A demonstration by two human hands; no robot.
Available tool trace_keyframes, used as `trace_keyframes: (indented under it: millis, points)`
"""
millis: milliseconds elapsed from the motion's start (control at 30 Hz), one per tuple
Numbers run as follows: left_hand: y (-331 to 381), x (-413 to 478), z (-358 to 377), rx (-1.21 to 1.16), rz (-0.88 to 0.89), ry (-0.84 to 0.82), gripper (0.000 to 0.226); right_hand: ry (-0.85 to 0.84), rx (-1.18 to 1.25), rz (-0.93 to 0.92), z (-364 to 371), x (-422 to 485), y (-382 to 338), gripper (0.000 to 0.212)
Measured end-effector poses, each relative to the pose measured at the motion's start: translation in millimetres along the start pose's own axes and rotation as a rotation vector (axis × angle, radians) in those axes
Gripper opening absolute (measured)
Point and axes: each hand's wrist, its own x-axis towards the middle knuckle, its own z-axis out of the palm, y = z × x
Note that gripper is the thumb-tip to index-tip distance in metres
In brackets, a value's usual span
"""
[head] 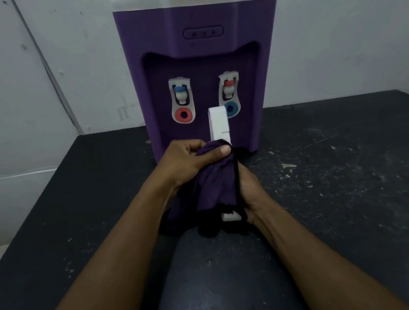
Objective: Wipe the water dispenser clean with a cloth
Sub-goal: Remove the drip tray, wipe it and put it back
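A purple water dispenser with a white top stands at the back of the black table. It has two white taps in its front recess. In front of it a long white part, perhaps the drip tray, is held on edge. My right hand grips its lower half from the right. My left hand holds a purple cloth bunched against the white part, thumb on top. The cloth hides the part's middle; a white end shows below.
A white wall runs behind the dispenser, with a dark cable slanting down it at the left. The table top is scuffed with pale flecks to the right. A dark rounded shape fills the lower centre between my forearms.
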Motion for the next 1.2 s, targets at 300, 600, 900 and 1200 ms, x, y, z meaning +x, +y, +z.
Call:
trace_keyframes:
  millis: [300,600,900,1200]
  points:
    - [-2.7,-4.4,0.8,-0.003,0.080,0.092,0.045,0.085,-0.004,0.039,2.7,4.6,-2.5,0.032]
    - [-7.6,-12.4,1.9,0.068,-0.070,-0.217,0.022,0.023,0.068,0.017,-2.9,1.3,-1.1,0.037]
    - [-21.0,-25.6,8.7,0.057,0.054,-0.286,0.006,0.098,-0.007,-0.008,-5.9,3.0,-1.0,0.047]
    - [-43.5,-26.6,2.2,0.139,0.215,-0.334,0.015,0.092,-0.071,-0.020,-6.6,6.4,3.6,0.028]
